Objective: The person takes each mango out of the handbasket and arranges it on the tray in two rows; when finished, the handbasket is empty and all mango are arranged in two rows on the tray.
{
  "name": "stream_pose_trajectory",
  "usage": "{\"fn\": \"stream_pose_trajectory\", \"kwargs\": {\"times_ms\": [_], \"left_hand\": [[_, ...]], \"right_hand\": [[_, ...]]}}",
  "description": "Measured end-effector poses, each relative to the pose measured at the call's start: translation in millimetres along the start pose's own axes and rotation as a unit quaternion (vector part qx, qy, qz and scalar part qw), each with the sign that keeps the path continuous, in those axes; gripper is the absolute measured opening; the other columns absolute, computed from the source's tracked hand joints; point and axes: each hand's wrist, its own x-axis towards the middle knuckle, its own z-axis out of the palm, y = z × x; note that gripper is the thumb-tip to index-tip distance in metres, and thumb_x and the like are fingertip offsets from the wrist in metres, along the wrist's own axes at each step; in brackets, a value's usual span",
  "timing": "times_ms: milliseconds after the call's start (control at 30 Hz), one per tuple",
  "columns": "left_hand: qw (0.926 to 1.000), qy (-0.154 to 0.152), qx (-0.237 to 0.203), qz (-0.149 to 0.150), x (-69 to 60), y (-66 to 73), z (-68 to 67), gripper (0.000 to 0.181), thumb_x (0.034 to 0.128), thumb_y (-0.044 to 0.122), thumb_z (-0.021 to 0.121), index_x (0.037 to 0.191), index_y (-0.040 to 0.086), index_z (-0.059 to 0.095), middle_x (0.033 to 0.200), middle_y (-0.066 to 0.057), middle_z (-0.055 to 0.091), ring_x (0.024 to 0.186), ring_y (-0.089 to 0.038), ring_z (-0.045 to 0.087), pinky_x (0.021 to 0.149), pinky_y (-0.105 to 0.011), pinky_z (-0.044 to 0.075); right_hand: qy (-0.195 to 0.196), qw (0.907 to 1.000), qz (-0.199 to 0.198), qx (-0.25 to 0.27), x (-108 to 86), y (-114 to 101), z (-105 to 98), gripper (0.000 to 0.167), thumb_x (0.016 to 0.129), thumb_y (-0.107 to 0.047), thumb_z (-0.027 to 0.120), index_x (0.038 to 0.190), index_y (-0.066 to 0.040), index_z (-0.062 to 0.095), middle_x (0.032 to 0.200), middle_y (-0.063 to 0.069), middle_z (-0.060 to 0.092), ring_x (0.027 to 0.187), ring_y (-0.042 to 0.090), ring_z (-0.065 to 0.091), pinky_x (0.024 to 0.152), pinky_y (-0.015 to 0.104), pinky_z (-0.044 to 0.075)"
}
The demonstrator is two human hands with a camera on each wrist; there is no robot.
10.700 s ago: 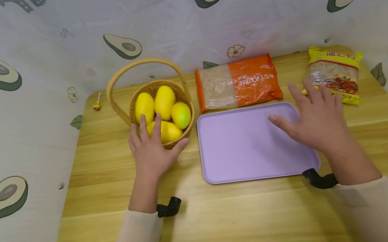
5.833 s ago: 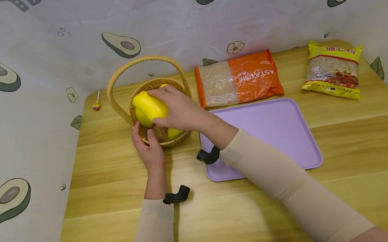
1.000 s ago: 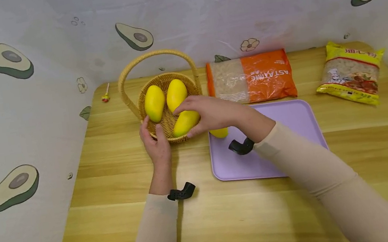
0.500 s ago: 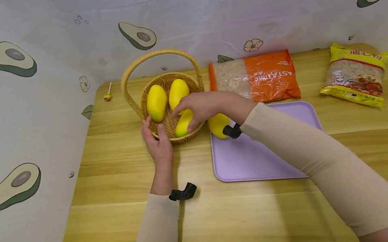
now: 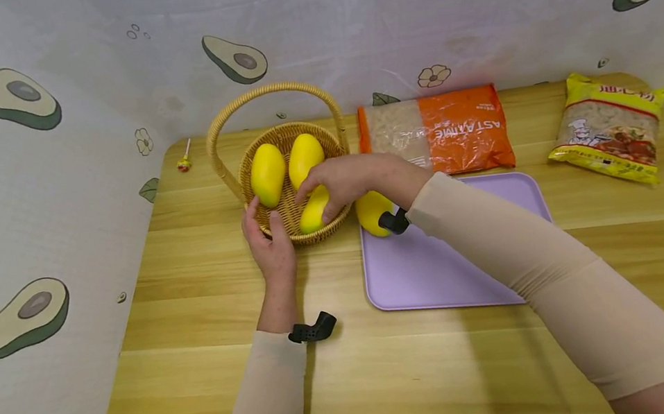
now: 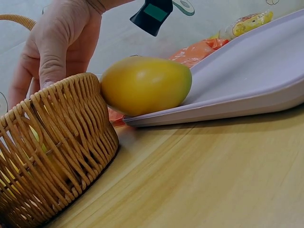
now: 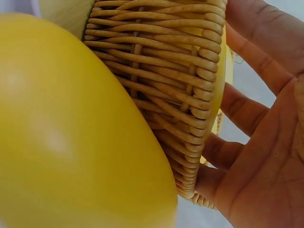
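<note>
A wicker basket (image 5: 301, 238) holds three yellow mangoes: one at left (image 5: 268, 175), one at the back (image 5: 305, 154), one at front right (image 5: 313, 218). My left hand (image 5: 273, 256) holds the basket's near-left rim with fingers and thumb. My right hand (image 5: 353, 176) reaches over the right rim, its fingers and thumb curled round the front-right mango. In the right wrist view that hand (image 7: 266, 156) is beside the wicker wall (image 7: 152, 66), its fingertips partly hidden. Another mango (image 5: 373, 214) lies on the lilac tray's left end (image 5: 443, 287), touching the basket in the left wrist view (image 6: 147, 85).
Behind the tray lies an orange pasta bag (image 5: 467, 130). A yellow bag (image 5: 608, 129) is at the back right, and a small lollipop (image 5: 184, 162) at the back left. The basket's tall handle (image 5: 269, 89) arches above it. A patterned cloth (image 5: 315, 27) hangs behind the wooden table (image 5: 393, 381).
Since the earliest frame, one mango has gone from basket to tray and both hands have come to the basket. Over the last second my right hand has closed round the front-right mango.
</note>
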Motion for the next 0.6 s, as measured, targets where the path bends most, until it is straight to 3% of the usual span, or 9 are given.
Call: {"fn": "stream_pose_trajectory", "kwargs": {"times_ms": [600], "left_hand": [[1.0,-0.002,-0.002,-0.004,0.3,0.3,-0.1,0.044,0.1033,0.022,0.049,0.147,0.013,0.048,0.159,-0.01,0.038,0.156,-0.024,0.022,0.129,-0.045,0.015]], "right_hand": [[-0.009,0.9998,0.013,-0.01,2.5,2.2,0.8,0.055,0.09,-0.023,0.078,0.143,-0.027,0.06,0.156,0.003,0.05,0.145,0.022,0.044,0.122,0.042,0.034]]}}
